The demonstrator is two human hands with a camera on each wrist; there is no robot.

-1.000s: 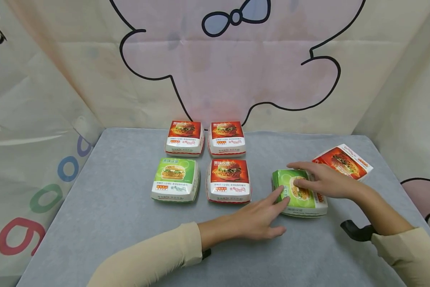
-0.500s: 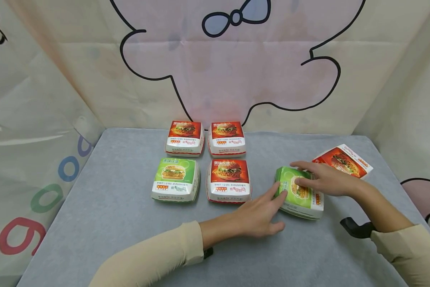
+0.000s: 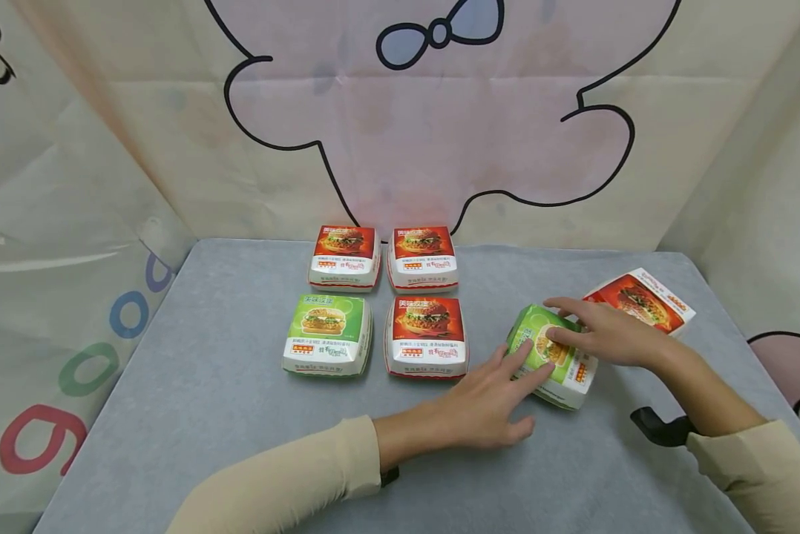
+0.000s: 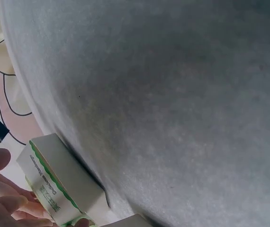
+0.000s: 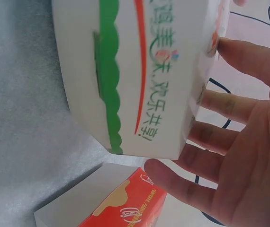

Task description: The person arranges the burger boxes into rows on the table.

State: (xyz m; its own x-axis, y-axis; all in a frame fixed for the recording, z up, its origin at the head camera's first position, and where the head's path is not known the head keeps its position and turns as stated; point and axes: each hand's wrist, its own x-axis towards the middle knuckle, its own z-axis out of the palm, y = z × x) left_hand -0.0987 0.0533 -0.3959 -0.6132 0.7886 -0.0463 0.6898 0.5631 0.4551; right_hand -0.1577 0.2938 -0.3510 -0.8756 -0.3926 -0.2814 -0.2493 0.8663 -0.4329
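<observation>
My fingers hide parts of the lid of a green burger box (image 3: 563, 365), which sits askew on the grey table (image 3: 240, 319) between my 2 hands. My left hand (image 3: 487, 404) touches it with fingers straight and spread; my right hand (image 3: 603, 334) rests on it, thumb and fingers apart, covering part of a red box (image 3: 647, 297) behind. The left wrist view cuts off my fingers. I count 6 boxes: 2 green, 4 red. The other green box (image 3: 326, 334) and 3 red boxes (image 3: 427, 337) form 2 rows of 2.
</observation>
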